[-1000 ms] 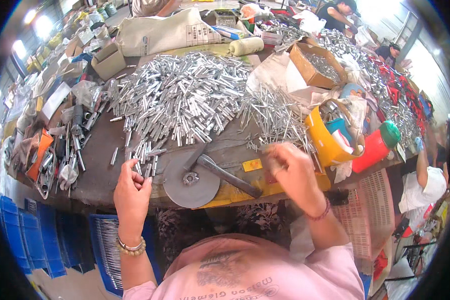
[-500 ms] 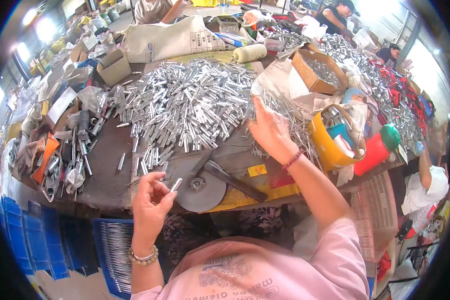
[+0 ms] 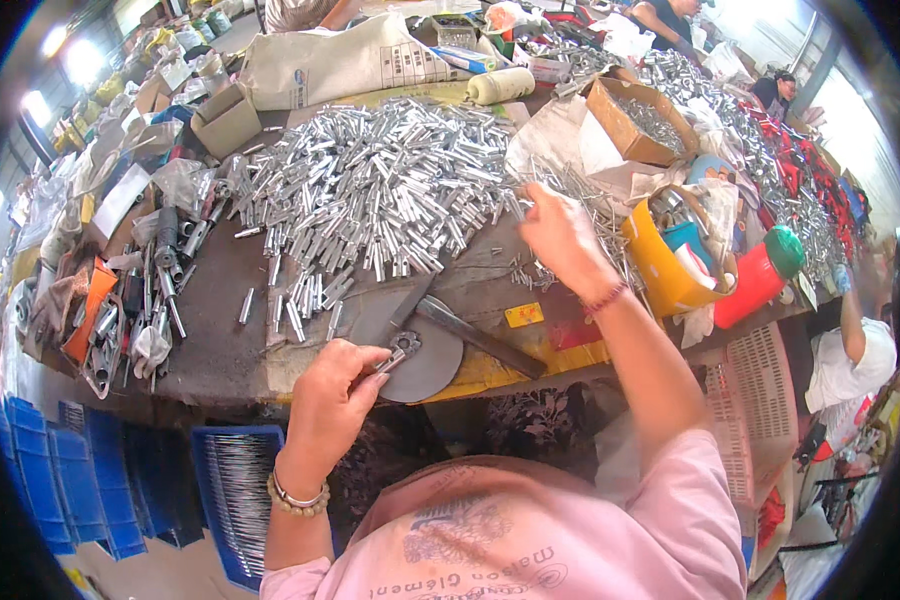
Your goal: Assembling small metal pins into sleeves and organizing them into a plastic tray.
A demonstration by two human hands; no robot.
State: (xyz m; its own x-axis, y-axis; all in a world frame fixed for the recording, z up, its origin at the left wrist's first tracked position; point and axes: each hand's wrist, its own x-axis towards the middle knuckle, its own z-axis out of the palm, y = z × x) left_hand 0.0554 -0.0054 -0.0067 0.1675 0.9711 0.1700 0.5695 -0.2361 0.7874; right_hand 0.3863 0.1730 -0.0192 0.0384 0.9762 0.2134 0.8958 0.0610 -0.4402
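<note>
Your left hand (image 3: 335, 400) pinches one tube (image 3: 394, 362), I can't tell if your right hand (image 3: 565, 243) holds any thin pins (image 3: 527, 272), and a big tube pile (image 3: 380, 185) is left, upper middle.

Bright lights (image 3: 85, 62) glare at upper left; a pale wall (image 3: 862, 135) and grey pillar (image 3: 820, 75) rise at upper right. A dark-topped workbench (image 3: 210, 325) spans the middle, and pale floor (image 3: 160, 573) shows at lower left.

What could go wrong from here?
The metal tube, pinched in the left hand's fingertips, might slip. The hammer, its handle near the table's front edge, could get knocked off. The right hand, bare beside thin metal rods, might get scratched.
</note>
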